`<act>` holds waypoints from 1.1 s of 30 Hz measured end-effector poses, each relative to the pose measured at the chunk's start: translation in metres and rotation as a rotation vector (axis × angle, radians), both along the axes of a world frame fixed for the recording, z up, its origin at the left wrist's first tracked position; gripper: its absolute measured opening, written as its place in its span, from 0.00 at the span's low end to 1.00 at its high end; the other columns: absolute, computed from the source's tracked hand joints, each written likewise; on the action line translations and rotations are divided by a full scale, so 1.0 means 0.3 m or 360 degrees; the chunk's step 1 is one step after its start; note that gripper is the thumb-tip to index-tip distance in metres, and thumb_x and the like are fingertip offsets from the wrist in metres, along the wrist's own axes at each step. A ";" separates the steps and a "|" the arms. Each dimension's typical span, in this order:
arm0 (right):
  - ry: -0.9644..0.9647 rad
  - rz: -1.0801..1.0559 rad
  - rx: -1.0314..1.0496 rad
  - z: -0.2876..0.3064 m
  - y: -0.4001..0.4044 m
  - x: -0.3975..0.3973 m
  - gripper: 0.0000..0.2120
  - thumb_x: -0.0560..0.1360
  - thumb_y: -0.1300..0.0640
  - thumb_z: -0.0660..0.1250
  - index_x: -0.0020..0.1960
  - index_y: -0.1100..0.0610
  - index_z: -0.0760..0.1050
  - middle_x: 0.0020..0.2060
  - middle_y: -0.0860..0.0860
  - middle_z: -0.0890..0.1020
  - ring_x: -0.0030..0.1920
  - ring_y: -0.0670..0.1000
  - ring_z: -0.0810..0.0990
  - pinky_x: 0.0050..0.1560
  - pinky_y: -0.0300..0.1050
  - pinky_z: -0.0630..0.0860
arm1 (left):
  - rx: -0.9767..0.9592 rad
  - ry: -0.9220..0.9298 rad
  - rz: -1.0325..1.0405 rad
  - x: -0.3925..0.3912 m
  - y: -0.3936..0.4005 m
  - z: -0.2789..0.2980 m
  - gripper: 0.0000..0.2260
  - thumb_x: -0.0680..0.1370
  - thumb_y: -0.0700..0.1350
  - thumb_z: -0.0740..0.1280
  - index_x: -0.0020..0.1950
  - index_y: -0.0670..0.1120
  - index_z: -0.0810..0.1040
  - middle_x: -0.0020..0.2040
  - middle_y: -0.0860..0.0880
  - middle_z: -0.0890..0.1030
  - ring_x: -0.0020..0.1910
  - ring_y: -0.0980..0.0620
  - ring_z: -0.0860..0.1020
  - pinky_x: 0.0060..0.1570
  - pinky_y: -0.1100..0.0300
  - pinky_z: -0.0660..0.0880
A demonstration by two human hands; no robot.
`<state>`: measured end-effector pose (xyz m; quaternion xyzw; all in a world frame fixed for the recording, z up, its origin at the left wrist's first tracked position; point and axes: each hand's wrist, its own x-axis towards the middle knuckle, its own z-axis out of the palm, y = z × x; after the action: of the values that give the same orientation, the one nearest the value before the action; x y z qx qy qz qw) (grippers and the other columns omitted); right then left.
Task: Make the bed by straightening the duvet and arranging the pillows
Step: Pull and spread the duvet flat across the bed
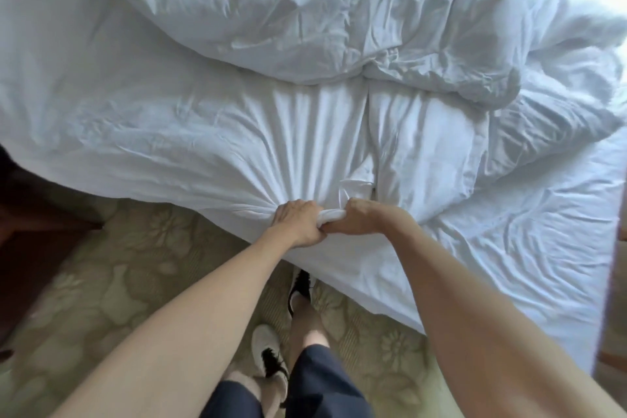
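A white duvet (305, 10) lies crumpled in a heap across the far half of the bed. Its near part (210, 132) stretches towards me in tight radiating folds. My left hand (298, 222) and my right hand (359, 217) sit side by side at the bed's near edge, both gripping a bunched piece of the white fabric (330, 214) between them. A white pillow (549, 132) lies at the right, partly under the heap. The white sheet (526, 248) shows at the near right.
Patterned beige carpet (112, 282) covers the floor in front of the bed. My feet in black-and-white shoes (300, 285) stand close to the bed edge. Dark wooden furniture (30, 220) stands at the left. A wooden edge (614, 282) borders the bed at the right.
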<state>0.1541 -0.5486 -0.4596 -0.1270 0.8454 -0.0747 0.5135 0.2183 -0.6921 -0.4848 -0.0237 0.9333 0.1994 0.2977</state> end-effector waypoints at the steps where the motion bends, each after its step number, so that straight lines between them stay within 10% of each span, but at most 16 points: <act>1: -0.0025 0.0011 0.0005 0.013 0.004 0.029 0.33 0.69 0.34 0.67 0.63 0.58 0.75 0.49 0.50 0.78 0.52 0.51 0.78 0.49 0.43 0.71 | 0.0015 0.0004 0.0021 0.035 0.007 0.012 0.11 0.70 0.53 0.69 0.46 0.48 0.78 0.46 0.46 0.82 0.49 0.42 0.80 0.44 0.55 0.71; 9: -0.0156 0.0191 0.0132 0.101 0.014 0.316 0.40 0.69 0.30 0.62 0.71 0.56 0.69 0.64 0.53 0.75 0.62 0.54 0.74 0.63 0.48 0.70 | -0.0019 -0.0101 0.0020 0.345 0.030 0.112 0.11 0.69 0.53 0.70 0.43 0.47 0.75 0.40 0.50 0.77 0.46 0.44 0.80 0.43 0.56 0.70; 17: 0.0191 0.0185 -0.0189 0.124 0.092 0.543 0.20 0.71 0.40 0.71 0.53 0.54 0.75 0.42 0.47 0.77 0.49 0.53 0.79 0.46 0.44 0.71 | 0.0043 -0.0100 0.0019 0.527 0.038 0.144 0.14 0.72 0.48 0.67 0.57 0.52 0.76 0.54 0.45 0.81 0.56 0.41 0.78 0.47 0.56 0.68; 20: 0.0180 0.0224 -0.0201 0.156 0.162 0.503 0.27 0.73 0.43 0.71 0.69 0.51 0.70 0.62 0.50 0.74 0.62 0.54 0.74 0.57 0.47 0.70 | 0.0176 -0.0173 0.0140 0.515 0.084 0.176 0.12 0.73 0.44 0.66 0.55 0.52 0.72 0.58 0.47 0.78 0.57 0.44 0.75 0.50 0.55 0.66; 28: 0.0437 0.0214 -0.0155 0.163 0.432 0.206 0.15 0.77 0.45 0.66 0.59 0.52 0.76 0.55 0.51 0.80 0.55 0.54 0.77 0.55 0.50 0.76 | 0.0517 -0.0201 0.0671 0.259 0.285 0.136 0.22 0.73 0.53 0.70 0.63 0.47 0.71 0.58 0.47 0.75 0.54 0.47 0.76 0.55 0.53 0.75; 33: 0.0557 0.0303 -0.0141 0.053 0.662 0.033 0.23 0.78 0.48 0.66 0.70 0.52 0.68 0.66 0.55 0.72 0.68 0.57 0.70 0.66 0.52 0.69 | 0.0283 -0.0058 0.0856 0.025 0.453 0.033 0.40 0.72 0.63 0.70 0.76 0.46 0.58 0.74 0.45 0.65 0.72 0.43 0.66 0.68 0.47 0.66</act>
<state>0.1639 -0.3500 -0.4436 -0.2398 0.9017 -0.0399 0.3574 0.2258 -0.5561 -0.4749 -0.2477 0.8669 0.3520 0.2516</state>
